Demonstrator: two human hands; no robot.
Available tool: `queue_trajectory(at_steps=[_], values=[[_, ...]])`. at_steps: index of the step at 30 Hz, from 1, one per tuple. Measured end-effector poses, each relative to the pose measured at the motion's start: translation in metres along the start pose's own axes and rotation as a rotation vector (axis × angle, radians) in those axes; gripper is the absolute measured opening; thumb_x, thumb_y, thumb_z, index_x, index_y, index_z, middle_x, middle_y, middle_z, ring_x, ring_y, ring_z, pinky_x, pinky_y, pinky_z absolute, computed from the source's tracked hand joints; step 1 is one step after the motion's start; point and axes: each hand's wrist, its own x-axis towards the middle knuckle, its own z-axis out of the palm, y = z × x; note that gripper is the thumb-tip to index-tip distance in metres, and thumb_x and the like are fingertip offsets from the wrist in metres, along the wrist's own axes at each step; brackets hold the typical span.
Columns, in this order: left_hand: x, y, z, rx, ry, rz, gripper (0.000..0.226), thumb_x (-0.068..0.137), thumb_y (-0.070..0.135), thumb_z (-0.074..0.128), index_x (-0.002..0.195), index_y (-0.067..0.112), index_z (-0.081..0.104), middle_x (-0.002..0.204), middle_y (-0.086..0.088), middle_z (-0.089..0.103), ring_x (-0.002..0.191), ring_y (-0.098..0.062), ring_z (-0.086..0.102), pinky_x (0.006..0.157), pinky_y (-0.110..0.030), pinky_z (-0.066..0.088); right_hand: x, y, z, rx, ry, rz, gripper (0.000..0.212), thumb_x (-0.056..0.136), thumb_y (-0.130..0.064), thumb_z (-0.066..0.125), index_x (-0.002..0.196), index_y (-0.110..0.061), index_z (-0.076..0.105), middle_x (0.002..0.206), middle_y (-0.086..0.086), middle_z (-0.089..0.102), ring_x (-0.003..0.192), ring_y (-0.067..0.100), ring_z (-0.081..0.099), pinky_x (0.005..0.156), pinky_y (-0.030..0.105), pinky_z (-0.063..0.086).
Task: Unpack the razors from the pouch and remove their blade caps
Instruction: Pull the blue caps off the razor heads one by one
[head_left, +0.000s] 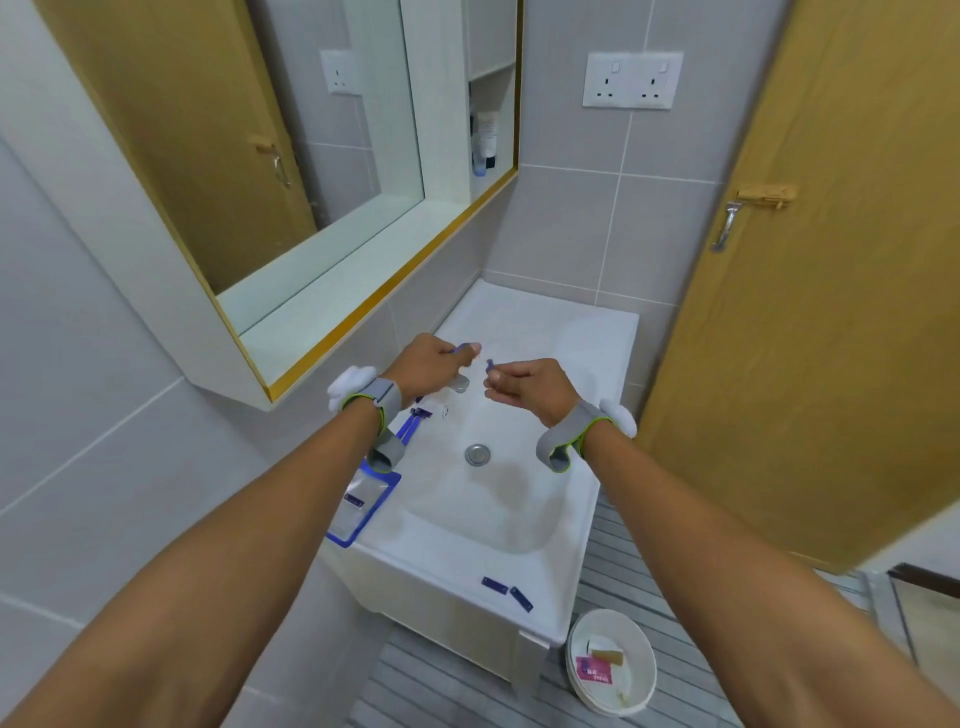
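A razor (464, 347) was gripped in the left hand (423, 366), fingers (448, 364) curled; a blade cap (490, 365) was pinched by the right hand (527, 385).

White sink (545, 332). Left rim: clear, blue-edged pouch (363, 506) lying flat, near corner overhanging the edge. Just beyond it, blue razors (413, 423) side by side. Near rim: two dark blue blade caps (494, 584), close together. Basin: chrome drain (477, 453).

Razor (465, 347) mostly inside blurred left hand (426, 364); blue piece (490, 365) at right hand (524, 384), indistinct
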Motion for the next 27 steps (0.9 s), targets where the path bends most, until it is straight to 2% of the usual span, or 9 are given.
queue_trajectory(at_steps=[4,7,10,15,19,27], values=[[0.0,0.008,-0.011,0.206,0.054,0.198,0.035,0.1,0.026,0.042,0.077,0.005,0.058,0.07,-0.007,0.053,0.065,-0.022,0.047,0.066,-0.032,0.035,0.001,-0.007,-0.003,0.313,0.029,0.067,0.027,0.092,0.001,0.058,0.113,0.017,0.058,0.097,0.017,0.065,0.097,0.025,0.064,0.083,0.025,0.058],[-0.005,0.008,-0.011,0.286,0.104,0.337,0.021,0.098,0.024,0.051,0.103,0.01,0.065,0.083,-0.004,0.066,0.073,-0.02,0.059,0.07,-0.027,0.042,0.0,-0.009,-0.004,0.435,0.013,0.108,0.027,0.093,-0.001,0.058,0.114,0.016,0.058,0.102,0.017,0.066,0.095,0.022,0.066,0.078,0.024,0.059],[-0.01,0.009,-0.009,0.313,0.131,0.406,0.019,0.095,0.024,0.057,0.101,0.011,0.069,0.088,-0.007,0.072,0.075,-0.02,0.062,0.07,-0.026,0.045,0.0,-0.008,-0.004,0.503,-0.006,0.156,0.026,0.094,-0.003,0.056,0.114,0.013,0.059,0.103,0.017,0.066,0.096,0.022,0.065,0.086,0.026,0.058],[-0.015,0.008,-0.004,0.372,0.095,0.435,0.026,0.097,0.022,0.053,0.11,0.008,0.071,0.101,-0.01,0.072,0.082,-0.023,0.061,0.076,-0.031,0.046,-0.004,-0.006,-0.004,0.519,-0.024,0.192,0.018,0.095,-0.004,0.055,0.107,0.008,0.062,0.101,0.018,0.066,0.096,0.021,0.065,0.084,0.025,0.058],[-0.017,0.008,-0.005,0.374,0.077,0.446,0.027,0.098,0.023,0.052,0.115,0.011,0.069,0.108,-0.009,0.072,0.085,-0.02,0.059,0.083,-0.033,0.049,-0.007,-0.009,-0.003,0.527,-0.03,0.195,0.023,0.094,-0.005,0.056,0.113,0.009,0.059,0.105,0.018,0.065,0.099,0.022,0.065,0.088,0.027,0.056],[-0.02,0.012,-0.001,0.402,0.065,0.477,0.027,0.099,0.024,0.05,0.114,0.013,0.07,0.1,-0.01,0.072,0.081,-0.023,0.06,0.08,-0.038,0.05,-0.011,-0.012,-0.005,0.559,-0.015,0.185,0.029,0.094,-0.004,0.057,0.117,0.012,0.056,0.104,0.019,0.064,0.094,0.022,0.066,0.085,0.026,0.058]])
